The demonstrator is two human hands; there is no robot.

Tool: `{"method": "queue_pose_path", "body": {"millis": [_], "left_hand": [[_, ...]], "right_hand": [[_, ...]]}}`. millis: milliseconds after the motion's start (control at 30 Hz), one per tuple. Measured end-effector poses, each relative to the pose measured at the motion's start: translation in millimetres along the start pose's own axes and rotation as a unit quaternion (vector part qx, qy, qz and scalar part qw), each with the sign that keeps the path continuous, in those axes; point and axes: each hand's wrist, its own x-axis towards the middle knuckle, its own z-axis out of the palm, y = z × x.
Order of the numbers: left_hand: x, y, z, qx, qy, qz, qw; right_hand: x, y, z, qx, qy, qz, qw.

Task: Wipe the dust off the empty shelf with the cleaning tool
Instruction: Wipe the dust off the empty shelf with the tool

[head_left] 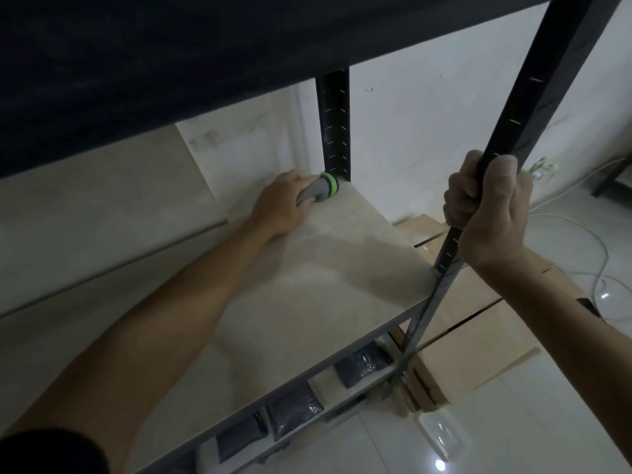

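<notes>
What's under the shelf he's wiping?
Under the shelf a lower level holds dark plastic-wrapped packs. Cardboard boxes stand on the floor at its right end. The board and the left arm hide the rest.

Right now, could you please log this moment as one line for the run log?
left hand: grips cleaning tool at back right corner of shelf board | right hand: grips front upright | wiping: under way

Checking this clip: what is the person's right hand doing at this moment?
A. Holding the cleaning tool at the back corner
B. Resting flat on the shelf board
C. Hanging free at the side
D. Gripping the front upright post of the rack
D: the right hand is wrapped round the black front post, while the left hand holds the cleaning tool at the shelf's back corner.
</notes>
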Motion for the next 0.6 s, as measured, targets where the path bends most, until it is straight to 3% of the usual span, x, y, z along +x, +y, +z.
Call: {"method": "queue_pose_path", "body": {"millis": [167, 400, 600], "left_hand": [[-25, 10, -6, -0.039, -0.097, 0.114, 0.988], [28, 9, 3, -0.059, -0.024, 0.089, 0.994], [-17, 25, 5, -0.081, -0.070, 0.147, 0.983]], "right_hand": [[0, 3, 0, -0.005, 0.022, 0.003, 1.000], [1, 3, 2, -0.012, 0.035, 0.003, 0.999], [-1, 3, 3, -0.017, 0.040, 0.010, 0.999]]}}
